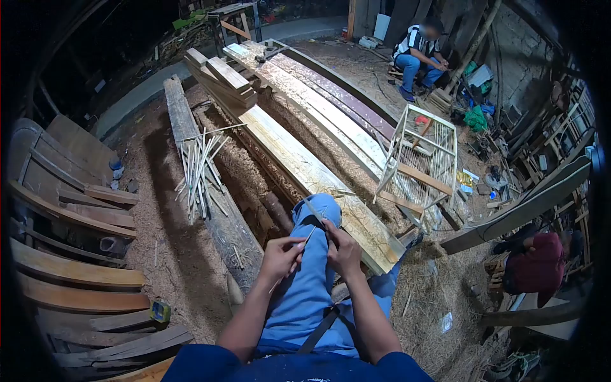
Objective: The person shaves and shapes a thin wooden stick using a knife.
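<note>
Over my lap, my left hand (pixel 282 258) pinches a thin bamboo stick (pixel 310 236), whose far tip points toward my knee. My right hand (pixel 344 250) is closed around a knife, its handle hidden in my fingers. The knife blade (pixel 312 209) extends up and left across my jeans (pixel 321 204) at the raised knee, just beyond the stick's tip. A loose pile of similar thin sticks (pixel 202 167) lies on a weathered beam (pixel 232 232) to the left of my knee.
A pale plank bench (pixel 286 149) with bamboo shavings runs forward from my knee, stacked wood blocks (pixel 223 76) at its far end. A slatted stick cage (pixel 420 162) stands to the right. One person (pixel 420 57) sits at the back; another person (pixel 538 264) is at right. Curved boards (pixel 83 267) line the left.
</note>
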